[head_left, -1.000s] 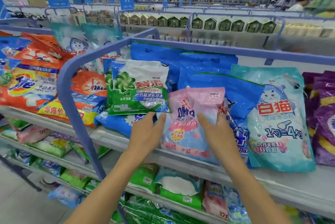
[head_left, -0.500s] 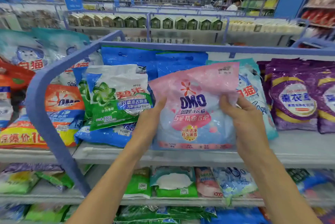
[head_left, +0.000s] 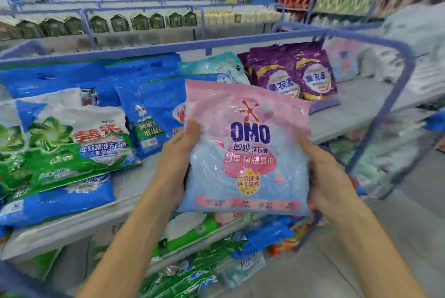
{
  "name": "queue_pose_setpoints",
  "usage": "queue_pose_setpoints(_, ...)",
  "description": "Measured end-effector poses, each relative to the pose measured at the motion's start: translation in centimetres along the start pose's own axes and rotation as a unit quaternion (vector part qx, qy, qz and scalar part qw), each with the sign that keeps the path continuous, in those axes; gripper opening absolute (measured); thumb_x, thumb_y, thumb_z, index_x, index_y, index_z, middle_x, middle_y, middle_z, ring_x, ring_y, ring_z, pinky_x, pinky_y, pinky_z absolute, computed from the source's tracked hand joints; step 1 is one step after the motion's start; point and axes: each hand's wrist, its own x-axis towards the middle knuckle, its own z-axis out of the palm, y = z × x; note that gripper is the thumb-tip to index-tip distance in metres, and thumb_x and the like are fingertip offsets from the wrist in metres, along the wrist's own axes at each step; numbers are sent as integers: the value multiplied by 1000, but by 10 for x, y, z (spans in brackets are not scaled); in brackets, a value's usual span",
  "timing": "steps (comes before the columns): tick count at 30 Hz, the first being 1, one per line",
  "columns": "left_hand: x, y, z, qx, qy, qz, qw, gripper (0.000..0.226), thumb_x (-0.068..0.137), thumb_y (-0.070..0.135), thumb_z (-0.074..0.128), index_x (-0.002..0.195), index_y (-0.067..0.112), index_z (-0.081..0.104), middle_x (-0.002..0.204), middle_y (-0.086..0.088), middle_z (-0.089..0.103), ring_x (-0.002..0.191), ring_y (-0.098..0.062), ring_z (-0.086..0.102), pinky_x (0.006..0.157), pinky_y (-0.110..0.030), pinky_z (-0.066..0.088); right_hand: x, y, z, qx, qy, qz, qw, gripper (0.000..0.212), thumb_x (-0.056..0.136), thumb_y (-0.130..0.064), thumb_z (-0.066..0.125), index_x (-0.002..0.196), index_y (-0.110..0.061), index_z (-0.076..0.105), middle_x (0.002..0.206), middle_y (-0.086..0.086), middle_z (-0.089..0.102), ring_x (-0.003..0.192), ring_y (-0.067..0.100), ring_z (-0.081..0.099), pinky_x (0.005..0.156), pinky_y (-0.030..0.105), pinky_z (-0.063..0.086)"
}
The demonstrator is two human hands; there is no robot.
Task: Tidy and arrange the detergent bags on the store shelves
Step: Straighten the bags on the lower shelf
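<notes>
Green-and-white detergent bags [head_left: 79,143] lie on the shelf [head_left: 361,102] at left, while the left hand [head_left: 175,165] and right hand [head_left: 330,177] grip the pink OMO bag [head_left: 245,148] by its sides, upright, clear of the shelf.

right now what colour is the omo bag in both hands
Pink at the top, pale blue below, on the OMO bag; the head view shows it.

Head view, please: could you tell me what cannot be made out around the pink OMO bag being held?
- Head view: fingers of the left hand and right hand are hidden behind the pink OMO bag.
- Head view: the pale teal bag has its lower print covered by that bag.
- Head view: the small print on its bottom strip is too blurred to read.
- Head view: right-edge goods are blurred.
</notes>
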Motion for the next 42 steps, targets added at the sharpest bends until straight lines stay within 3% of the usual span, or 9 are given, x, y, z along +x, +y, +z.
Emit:
queue_pose_setpoints(2,-2,-4,26,-11,-29,-8,999,41,94,50,61,115,17,75,115,-13,76,107,-34,72,100,-57,53,-19,-12,-30,-59,-34,-9,998,74,61,-55,90,121,-16,74,124,13,73,109,31,72,90,47,61)
queue_pose_setpoints(5,-2,-16,68,-4,-66,-29,997,50,92,58,62,118,17,74,117,-13,75,111,-35,70,105,-60,49,-46,-23,-68,-102,-23,-18,994,92,35,-36,105,116,-10,71,113,16,76,94,32,76,72,42,64)
queue_pose_setpoints(8,-4,-33,118,-3,-114,-66,991,55,92,61,57,121,16,72,116,-12,76,109,-32,72,105,-56,50,-65,-39,-106,-138,77,-52,986,74,52,2,94,121,-2,65,106,16,78,87,33,77,66,43,64)
queue_pose_setpoints(11,-12,-50,166,-9,-186,-113,976,56,92,59,54,127,18,69,120,-9,75,110,-28,72,101,-49,53,-81,-61,-151,-137,125,-101,978,68,48,7,91,111,-3,70,105,17,78,90,35,77,74,49,64)
queue_pose_setpoints(13,-18,-67,196,29,-269,-145,952,52,79,52,76,119,19,74,118,-10,75,106,-28,74,88,-44,60,-93,-78,-183,-129,134,-111,976,62,49,4,89,109,-4,72,106,18,78,92,37,76,78,55,63)
queue_pose_setpoints(16,-24,-100,239,118,-354,-134,918,54,63,12,89,115,14,73,115,-13,76,101,-31,75,78,-40,63,-107,-104,-235,-124,137,-102,977,58,55,-3,86,111,-6,71,106,16,78,94,38,76,82,59,60)
queue_pose_setpoints(23,-32,-144,350,156,-323,-68,931,59,59,2,86,115,11,69,110,-11,77,97,-32,76,75,-39,62,-118,-155,-337,-95,164,-126,974,61,61,-8,91,118,-4,69,108,15,78,96,35,76,80,47,63)
queue_pose_setpoints(30,-2,-193,436,98,-246,-106,958,55,65,17,85,116,3,72,114,-19,75,99,-38,74,91,-51,58,-83,-198,-423,-33,189,-109,975,27,79,-38,80,96,-17,82,111,19,76,104,42,73,100,63,52)
queue_pose_setpoints(42,132,-240,620,51,-179,-97,978,41,81,41,74,107,9,76,108,-21,76,98,-42,73,98,-58,53,56,-323,-571,-11,160,-98,982,46,82,-34,77,120,-9,74,119,21,73,110,42,70,103,62,49)
